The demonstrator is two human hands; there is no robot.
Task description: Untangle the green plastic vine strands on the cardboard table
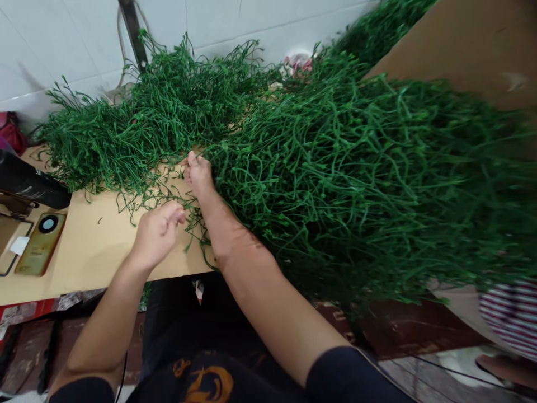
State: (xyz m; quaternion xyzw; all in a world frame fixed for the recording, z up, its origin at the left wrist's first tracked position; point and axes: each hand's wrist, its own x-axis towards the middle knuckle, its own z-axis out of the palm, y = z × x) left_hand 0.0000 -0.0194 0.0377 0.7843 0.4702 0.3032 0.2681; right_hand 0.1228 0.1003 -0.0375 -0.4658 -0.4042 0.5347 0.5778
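Note:
My right hand (198, 174) reaches into the near edge of a big heap of thin green plastic stems (344, 168), its fingers closed on a few strands. My left hand (158, 232) hovers just below and to the left of it over the tan cardboard-covered table (96, 246), its fingers pinched on a thin green stem (184, 215) that runs toward the right hand. A second, lower heap of the same green stems (126, 129) lies at the back left of the table.
A gold phone (42, 242) lies face down at the table's left, beside a black cylinder (29, 182) and a flat tray. A white tiled wall stands behind. A cardboard sheet (474, 45) leans at the upper right. Striped cloth (509, 313) shows at the lower right.

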